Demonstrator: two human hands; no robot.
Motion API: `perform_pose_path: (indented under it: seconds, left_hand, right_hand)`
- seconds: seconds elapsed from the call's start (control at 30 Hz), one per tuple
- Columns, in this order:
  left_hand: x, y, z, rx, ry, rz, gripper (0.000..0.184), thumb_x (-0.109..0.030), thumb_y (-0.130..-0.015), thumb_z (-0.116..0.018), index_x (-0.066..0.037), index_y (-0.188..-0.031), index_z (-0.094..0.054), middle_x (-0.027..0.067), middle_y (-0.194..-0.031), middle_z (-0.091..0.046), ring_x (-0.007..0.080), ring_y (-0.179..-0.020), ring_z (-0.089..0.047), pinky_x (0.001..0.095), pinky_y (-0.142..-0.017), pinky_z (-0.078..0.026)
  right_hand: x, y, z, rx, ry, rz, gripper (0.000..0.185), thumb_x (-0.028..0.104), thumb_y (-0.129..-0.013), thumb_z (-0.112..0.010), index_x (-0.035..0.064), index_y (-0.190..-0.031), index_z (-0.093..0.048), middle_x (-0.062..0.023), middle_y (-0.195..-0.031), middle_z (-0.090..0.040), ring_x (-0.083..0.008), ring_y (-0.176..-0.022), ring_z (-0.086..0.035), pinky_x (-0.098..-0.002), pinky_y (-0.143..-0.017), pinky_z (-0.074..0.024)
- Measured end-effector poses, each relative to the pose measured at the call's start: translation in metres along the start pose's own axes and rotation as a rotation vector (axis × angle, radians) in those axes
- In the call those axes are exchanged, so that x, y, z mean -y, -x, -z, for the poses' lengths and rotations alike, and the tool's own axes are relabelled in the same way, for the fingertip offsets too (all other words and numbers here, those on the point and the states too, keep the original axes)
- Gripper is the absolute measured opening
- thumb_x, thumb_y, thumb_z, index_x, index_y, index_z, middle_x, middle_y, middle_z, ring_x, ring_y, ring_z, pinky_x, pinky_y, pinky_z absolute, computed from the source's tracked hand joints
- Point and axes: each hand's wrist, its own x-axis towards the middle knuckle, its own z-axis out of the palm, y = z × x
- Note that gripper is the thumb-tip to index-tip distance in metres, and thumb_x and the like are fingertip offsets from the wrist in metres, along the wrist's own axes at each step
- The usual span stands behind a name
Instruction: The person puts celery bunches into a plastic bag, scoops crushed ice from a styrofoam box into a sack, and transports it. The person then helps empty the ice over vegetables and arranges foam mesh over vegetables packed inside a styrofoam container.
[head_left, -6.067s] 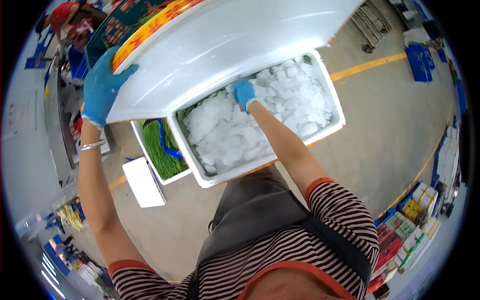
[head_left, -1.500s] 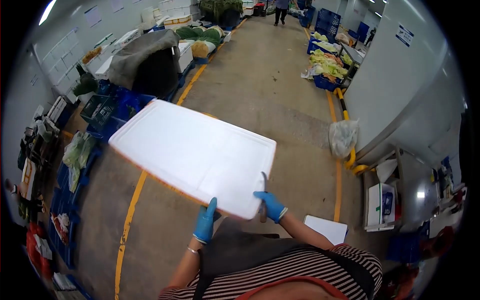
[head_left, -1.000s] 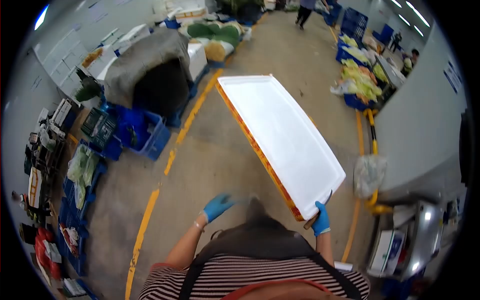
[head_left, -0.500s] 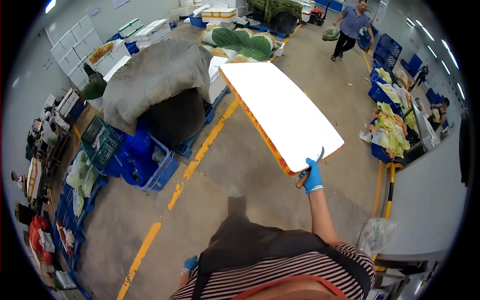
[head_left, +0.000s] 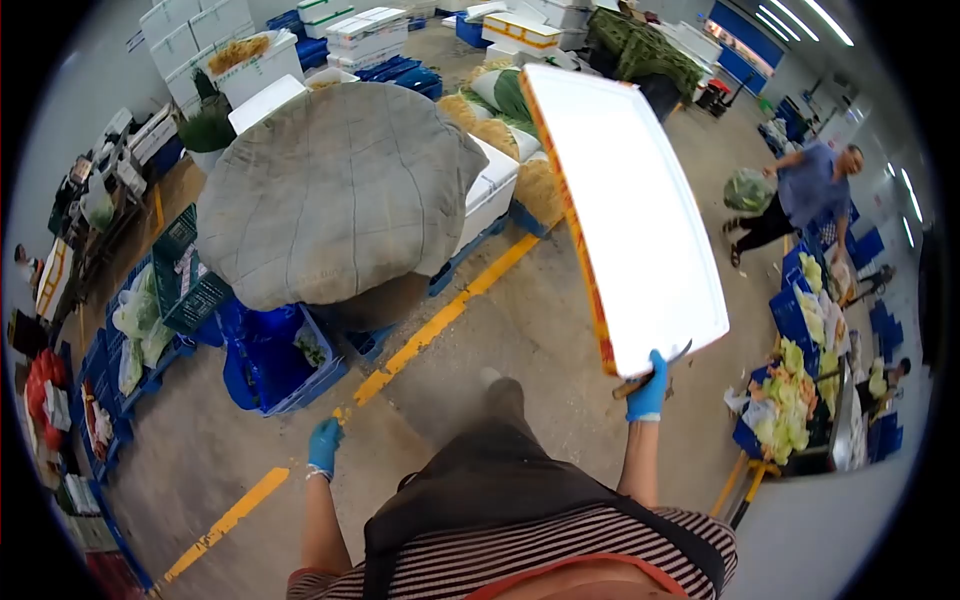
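Note:
A large white foam lid (head_left: 640, 220) with an orange patterned edge extends upward from my right hand (head_left: 648, 388). That hand, in a blue glove, is closed on the lid's lower edge and also holds a curved knife (head_left: 632, 386) with a brown handle, its blade pointing right. My left hand (head_left: 324, 447), also in a blue glove, hangs low at the left over the floor. Its fingers look loosely curled, and nothing can be made out in them. The nearest thing to it is a blue crate (head_left: 318, 385).
A grey cloth (head_left: 340, 195) covers a large bulky thing at the left front, beside a green crate (head_left: 190, 285). White foam boxes (head_left: 365, 38) stand behind. At the right a person (head_left: 810, 190) carries a bag of greens, near crates of leaves (head_left: 785, 410).
The view has turned right and moved forward, so the cloth-covered thing is nearer. The lid now stands more upright in the picture. My left hand has come forward into view. The other person is closer.

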Motion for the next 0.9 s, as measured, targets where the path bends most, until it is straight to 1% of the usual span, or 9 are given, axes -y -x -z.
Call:
perform_pose_path:
  seconds: [0.1,0.17,0.27,0.37,0.43,0.57,0.63,0.83,0.9]
  left_hand:
    - [-0.062,-0.026,-0.046,-0.135,0.142,-0.062,0.028,-0.026,-0.087,-0.058,-0.001,-0.099,-0.063,0.0029,-0.084,-0.061,0.0143,-0.073,-0.056,0.0272,-0.066,-0.044]
    - [-0.052,-0.043,-0.072,-0.165,0.021,-0.135,0.029,-0.026,-0.086,-0.06,-0.001,-0.102,-0.063,0.0033,-0.088,-0.061,0.0143,-0.076,-0.057,0.0266,-0.068,-0.043]
    - [-0.02,-0.024,-0.114,-0.139,-0.314,-0.026,0.033,-0.029,-0.084,-0.062,-0.003,-0.105,-0.062,0.0144,-0.098,-0.066,0.0268,-0.091,-0.063,0.0339,-0.077,-0.048]
    - [-0.041,0.009,-0.148,0.053,-0.663,0.214,0.048,-0.044,-0.079,-0.063,-0.005,-0.108,-0.062,0.0164,-0.097,-0.066,0.0312,-0.093,-0.062,0.04,-0.085,-0.048]
    - [-0.031,0.033,-0.165,-0.051,-0.633,0.327,0.048,-0.044,-0.08,-0.062,-0.005,-0.108,-0.062,0.017,-0.098,-0.066,0.0312,-0.095,-0.062,0.0396,-0.086,-0.048]
    - [0.009,0.099,-0.193,-0.296,-0.435,0.426,0.049,-0.045,-0.082,-0.059,-0.004,-0.108,-0.062,0.0178,-0.101,-0.065,0.0322,-0.097,-0.061,0.0396,-0.086,-0.048]
    - [-0.024,0.134,-0.208,-0.423,-0.334,0.597,0.049,-0.045,-0.082,-0.06,-0.002,-0.106,-0.063,0.0179,-0.101,-0.065,0.0329,-0.097,-0.061,0.0396,-0.087,-0.047]
    - [0.02,0.201,-0.281,-0.733,0.19,0.799,0.047,-0.04,-0.082,-0.061,0.0,-0.106,-0.063,0.0174,-0.102,-0.066,0.0281,-0.092,-0.063,0.0357,-0.082,-0.048]
    - [0.029,0.214,-0.31,-0.74,0.387,0.751,0.046,-0.038,-0.082,-0.063,0.002,-0.105,-0.063,0.0162,-0.096,-0.067,0.023,-0.084,-0.065,0.034,-0.078,-0.049]
  right_hand:
    - [0.01,-0.145,-0.084,0.021,-0.022,0.028,0.057,0.028,-0.08,-0.059,0.0063,-0.13,-0.043,-0.006,-0.122,-0.054,-0.0202,-0.109,-0.052,-0.0337,-0.091,-0.0435]
    - [0.025,-0.279,-0.178,0.079,-0.023,0.079,0.042,0.028,-0.084,-0.057,0.0096,-0.12,-0.05,0.0011,-0.093,-0.061,-0.0111,-0.07,-0.053,-0.0261,-0.055,-0.04]
    - [0.061,-0.473,-0.335,0.518,0.261,0.022,0.049,0.055,-0.088,-0.051,0.0093,-0.101,-0.062,-0.0015,-0.07,-0.059,-0.0113,-0.053,-0.048,-0.0239,-0.046,-0.0362]
    - [0.055,-0.516,-0.47,0.447,0.848,0.175,0.051,0.056,-0.086,-0.052,0.007,-0.094,-0.063,-0.0038,-0.074,-0.064,-0.0112,-0.044,-0.043,-0.0248,-0.042,-0.0342]
    - [0.01,-0.532,-0.525,0.644,0.836,0.127,0.052,0.054,-0.085,-0.055,0.0061,-0.103,-0.061,-0.0069,-0.084,-0.067,-0.0113,-0.044,-0.043,-0.0259,-0.042,-0.0347]
    - [-0.101,-0.424,-0.56,1.093,0.725,-0.204,0.045,0.039,-0.093,-0.047,0.0097,-0.126,-0.055,-0.009,-0.092,-0.068,-0.0049,-0.048,-0.04,-0.0209,-0.046,-0.0342]
    - [-0.161,-0.358,-0.549,1.281,0.645,-0.348,0.048,0.037,-0.093,-0.046,0.0067,-0.13,-0.051,-0.0048,-0.079,-0.065,-0.0047,-0.045,-0.039,-0.0211,-0.043,-0.0327]
    - [-0.249,-0.119,-0.497,1.721,0.719,-1.042,0.049,0.034,-0.091,-0.047,0.0042,-0.13,-0.049,-0.0032,-0.074,-0.063,-0.0056,-0.043,-0.038,-0.021,-0.042,-0.0322]
    - [-0.267,-0.047,-0.47,2.081,0.767,-1.173,0.043,0.028,-0.09,-0.049,0.0055,-0.126,-0.054,-0.0047,-0.08,-0.066,-0.0058,-0.044,-0.042,-0.0203,-0.042,-0.035]
